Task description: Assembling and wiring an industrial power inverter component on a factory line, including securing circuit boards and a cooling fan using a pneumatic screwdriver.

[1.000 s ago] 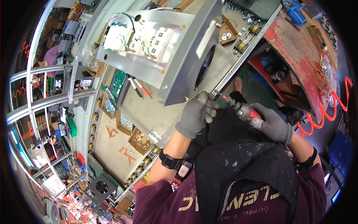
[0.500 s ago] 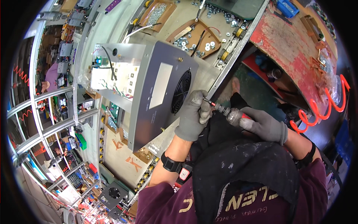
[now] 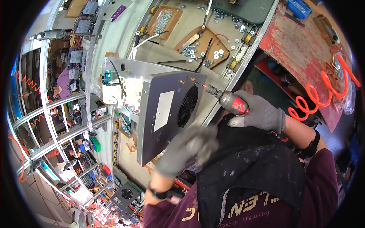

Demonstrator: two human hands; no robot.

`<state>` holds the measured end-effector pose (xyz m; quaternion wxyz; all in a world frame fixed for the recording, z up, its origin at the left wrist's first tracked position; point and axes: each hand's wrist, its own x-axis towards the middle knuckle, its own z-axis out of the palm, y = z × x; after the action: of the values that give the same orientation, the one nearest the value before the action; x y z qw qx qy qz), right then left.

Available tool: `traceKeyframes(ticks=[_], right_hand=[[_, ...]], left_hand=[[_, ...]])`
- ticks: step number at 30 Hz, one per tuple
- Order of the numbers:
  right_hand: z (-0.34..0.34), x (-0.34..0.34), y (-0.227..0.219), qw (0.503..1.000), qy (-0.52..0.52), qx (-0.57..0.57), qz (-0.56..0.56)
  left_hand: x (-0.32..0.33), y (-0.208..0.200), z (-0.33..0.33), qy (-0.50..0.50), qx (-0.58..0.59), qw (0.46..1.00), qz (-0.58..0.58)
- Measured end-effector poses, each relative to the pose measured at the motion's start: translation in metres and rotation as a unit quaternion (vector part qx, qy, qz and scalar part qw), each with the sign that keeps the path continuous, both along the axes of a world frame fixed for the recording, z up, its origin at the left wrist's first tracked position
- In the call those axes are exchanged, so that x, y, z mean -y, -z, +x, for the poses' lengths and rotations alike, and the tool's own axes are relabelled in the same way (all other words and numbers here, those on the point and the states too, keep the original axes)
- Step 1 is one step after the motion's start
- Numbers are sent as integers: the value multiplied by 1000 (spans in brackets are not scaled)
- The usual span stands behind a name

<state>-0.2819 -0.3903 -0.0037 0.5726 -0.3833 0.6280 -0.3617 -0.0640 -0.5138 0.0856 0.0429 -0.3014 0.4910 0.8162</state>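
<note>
A red and black power screwdriver is gripped in my gloved right hand, its bit reaching toward a brass-coloured fastener at the upper right corner of a dark grey panel. That panel carries a black round fan grille and a white rectangular label. Behind it, the open metal housing shows a circuit board and wires inside. My gloved left hand is smeared by motion in front of the panel's lower right side, so its fingers do not show clearly.
Cardboard trays of screws and washers lie on the bench beyond the housing. Roller tracks run along the bench edge. An orange coiled hose hangs at right beside a worn red table.
My right hand has raised the screwdriver from beside my left hand to the panel's upper corner. The left hand has come away from the bit and moved down and left.
</note>
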Motion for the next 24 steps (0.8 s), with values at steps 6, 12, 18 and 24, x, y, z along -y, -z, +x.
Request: traceKeyframes(ticks=[6, 12, 18, 24], right_hand=[[-9, -7, -3, 999, 14, 43, 12], [-8, -4, -14, 997, 0, 52, 50], [-5, -2, -7, 999, -14, 22, 45], [-4, 5, -8, 999, -14, 1, 36]], left_hand=[[93, -84, 5, 16, 97, 843, -529], [134, 14, -43, 320, 28, 632, -705], [142, 32, -48, 371, -11, 585, -721], [143, 31, -51, 346, 10, 586, -732]])
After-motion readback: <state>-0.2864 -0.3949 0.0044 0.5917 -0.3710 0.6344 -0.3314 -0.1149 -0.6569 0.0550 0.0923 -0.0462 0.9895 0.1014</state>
